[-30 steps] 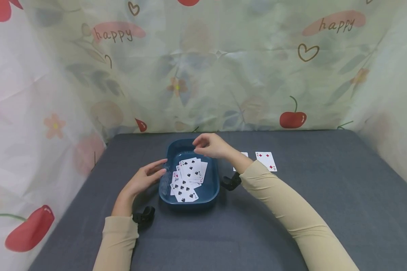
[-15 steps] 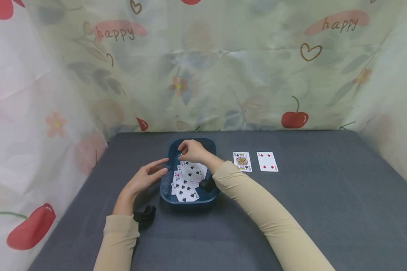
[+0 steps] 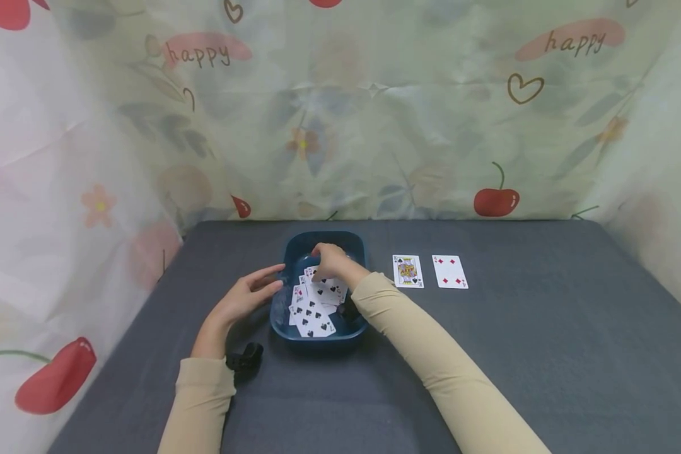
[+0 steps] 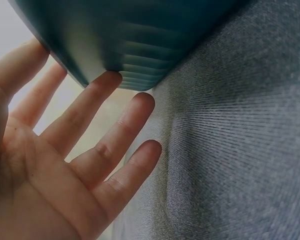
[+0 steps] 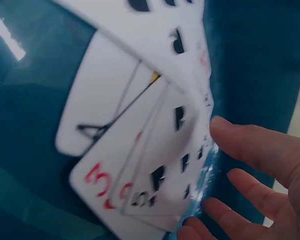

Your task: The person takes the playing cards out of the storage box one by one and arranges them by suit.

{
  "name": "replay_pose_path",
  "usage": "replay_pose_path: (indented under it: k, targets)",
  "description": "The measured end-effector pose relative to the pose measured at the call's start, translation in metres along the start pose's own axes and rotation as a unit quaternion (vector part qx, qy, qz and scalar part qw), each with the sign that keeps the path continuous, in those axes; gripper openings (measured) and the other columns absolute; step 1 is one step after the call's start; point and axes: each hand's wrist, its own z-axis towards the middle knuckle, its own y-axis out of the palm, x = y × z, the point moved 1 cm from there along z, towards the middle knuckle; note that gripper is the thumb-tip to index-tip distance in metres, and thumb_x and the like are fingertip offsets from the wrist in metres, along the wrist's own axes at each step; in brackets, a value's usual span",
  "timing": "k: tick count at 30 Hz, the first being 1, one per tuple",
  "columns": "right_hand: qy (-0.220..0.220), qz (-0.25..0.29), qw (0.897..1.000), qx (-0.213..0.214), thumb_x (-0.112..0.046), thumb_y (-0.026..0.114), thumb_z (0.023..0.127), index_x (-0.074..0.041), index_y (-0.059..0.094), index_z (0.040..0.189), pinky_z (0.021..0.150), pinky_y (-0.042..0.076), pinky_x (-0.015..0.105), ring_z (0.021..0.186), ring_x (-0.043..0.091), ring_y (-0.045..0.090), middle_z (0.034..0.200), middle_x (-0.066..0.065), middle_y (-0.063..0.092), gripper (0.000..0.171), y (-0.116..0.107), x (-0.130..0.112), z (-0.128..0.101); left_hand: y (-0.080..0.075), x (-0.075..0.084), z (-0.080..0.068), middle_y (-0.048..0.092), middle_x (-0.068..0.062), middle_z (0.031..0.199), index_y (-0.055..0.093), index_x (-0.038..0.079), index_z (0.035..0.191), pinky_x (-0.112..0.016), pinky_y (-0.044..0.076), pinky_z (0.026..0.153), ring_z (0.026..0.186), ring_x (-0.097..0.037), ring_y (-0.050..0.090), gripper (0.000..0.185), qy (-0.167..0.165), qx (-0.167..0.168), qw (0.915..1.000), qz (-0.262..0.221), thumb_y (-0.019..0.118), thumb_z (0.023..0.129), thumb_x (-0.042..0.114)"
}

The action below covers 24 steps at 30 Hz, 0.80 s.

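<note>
Overall, a printed cloth backdrop (image 3: 363, 126) with "happy" lettering, hearts and cherries stands behind a dark grey tablecloth (image 3: 516, 353). On it sits a dark blue tray (image 3: 349, 242), left of the table's centre. Left hand (image 3: 244, 304): at the tray's left side, fingers extended and spread, some tips against the outer wall, the little finger standing off. Right hand (image 3: 330, 261): inside the tray, over the far part of a loose pile of face-up playing cards (image 3: 313, 312). Its thumb is extended and the other fingers loosely bent; none is seen curled round a card. From the right wrist, the thumb tip lies right at the pile's edge, the other tips just beside it; contact cannot be told. Five of spades (image 3: 327, 293) lies by the thumb; seven of spades (image 3: 313, 320) is at the near end, well apart from the fingers. Outside, to the right, lie king of spades (image 3: 408, 271) and four of diamonds (image 3: 449, 272), side by side. Compared with one second ago: the right hand has moved off the tray's far-right rim and down to the cards, the forearm no longer covers the king, and the left hand is unchanged.
</note>
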Motion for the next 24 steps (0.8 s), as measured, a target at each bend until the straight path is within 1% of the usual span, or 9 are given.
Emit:
replay_pose_path:
  k: [7,11,16,20,24]
  targets:
    - [0.025,-0.006,0.999,-0.02,-0.011,0.08,0.071,-0.009,0.05,0.131,0.108,0.038,0.043,0.127,0.032,0.044,0.138,0.013,0.049,0.067,0.0012,0.0035,0.0012,-0.0018,0.0023,-0.0017,0.036,-0.013,0.149,0.038,0.026,0.143,-0.049,0.038,0.108,0.132,-0.032,0.042,0.055,-0.002,0.0,1.0,0.003,0.056,0.092,0.038]
    - [0.027,-0.016,0.999,-0.02,-0.012,0.08,0.071,-0.01,0.05,0.13,0.109,0.036,0.044,0.129,0.033,0.041,0.138,0.012,0.049,0.067,0.0003,0.0029,0.0006,-0.0027,0.002,-0.0011,0.036,-0.013,0.149,0.037,0.026,0.143,-0.049,0.037,0.108,0.132,-0.032,0.042,0.055,-0.003,-0.001,1.0,0.003,0.056,0.092,0.038]
    - [0.031,-0.029,0.999,-0.016,-0.014,0.081,0.071,-0.012,0.052,0.128,0.107,0.038,0.044,0.129,0.034,0.039,0.139,0.013,0.046,0.064,-0.0003,0.0025,-0.0014,-0.0025,0.0012,0.0,0.035,-0.013,0.15,0.038,0.025,0.142,-0.049,0.038,0.108,0.132,-0.032,0.043,0.054,-0.004,-0.002,1.0,0.003,0.055,0.093,0.038]
    - [0.024,-0.03,0.999,0.0,-0.013,0.081,0.07,-0.011,0.055,0.123,0.105,0.039,0.044,0.126,0.035,0.041,0.137,0.015,0.044,0.059,-0.0009,0.0031,-0.0026,-0.0017,0.0002,0.0002,0.036,-0.012,0.15,0.039,0.026,0.142,-0.049,0.038,0.108,0.132,-0.031,0.043,0.054,-0.008,-0.001,0.9999,0.006,0.055,0.092,0.039]
    - [-0.001,-0.02,1.0,0.01,-0.008,0.079,0.07,-0.008,0.056,0.12,0.103,0.042,0.039,0.12,0.03,0.047,0.133,0.017,0.047,0.054,-0.0037,0.004,-0.0021,-0.0011,-0.0003,-0.0004,0.036,-0.012,0.149,0.039,0.025,0.142,-0.049,0.037,0.108,0.131,-0.032,0.044,0.053,-0.005,-0.002,1.0,0.006,0.055,0.093,0.038]
